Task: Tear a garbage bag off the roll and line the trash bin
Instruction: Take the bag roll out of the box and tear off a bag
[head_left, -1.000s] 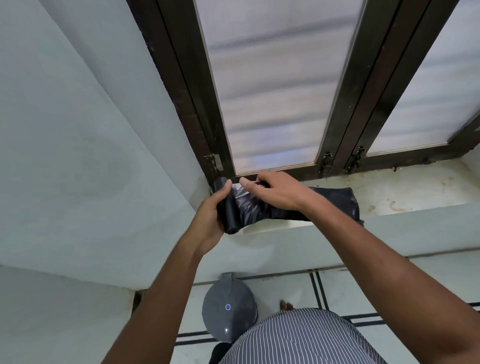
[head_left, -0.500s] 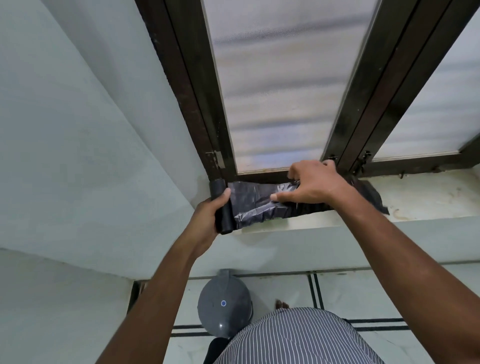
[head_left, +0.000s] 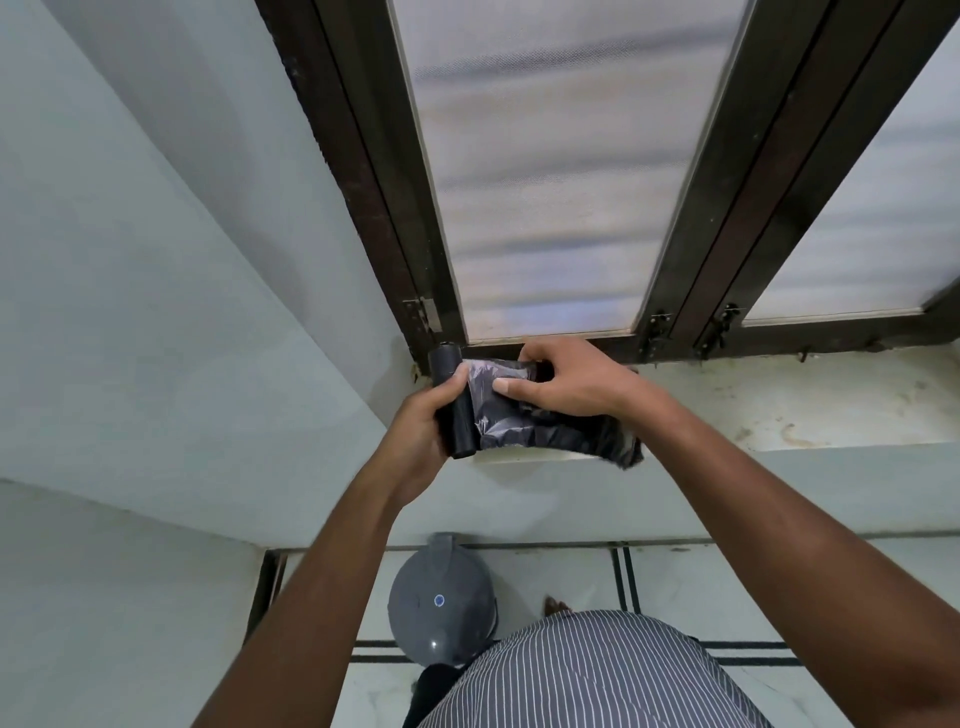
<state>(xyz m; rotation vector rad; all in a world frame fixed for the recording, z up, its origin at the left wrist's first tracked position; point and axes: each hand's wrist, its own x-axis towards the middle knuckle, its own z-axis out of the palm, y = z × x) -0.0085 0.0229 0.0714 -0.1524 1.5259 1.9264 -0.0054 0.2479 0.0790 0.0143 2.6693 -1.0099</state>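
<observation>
A black roll of garbage bags (head_left: 456, 410) is held upright over the left end of the window sill (head_left: 789, 405). My left hand (head_left: 423, 426) grips the roll from the left, thumb across its front. A stretch of unrolled black bag (head_left: 524, 431) runs rightward from the roll and bunches at its far end. My right hand (head_left: 569, 382) pinches this bag close to the roll, thumb on top, fingers curled over the far edge. A grey lidded trash bin (head_left: 439, 603) stands on the floor below, lid down.
A dark-framed window (head_left: 545, 182) with frosted panes rises right behind the sill. A pale wall closes in on the left. White tiled floor (head_left: 670, 582) with dark lines lies below, partly hidden by my striped shirt.
My right hand slid back left along the unrolled bag and now pinches it close to the roll. The bag's loose end has bunched up. My left hand keeps its grip on the roll.
</observation>
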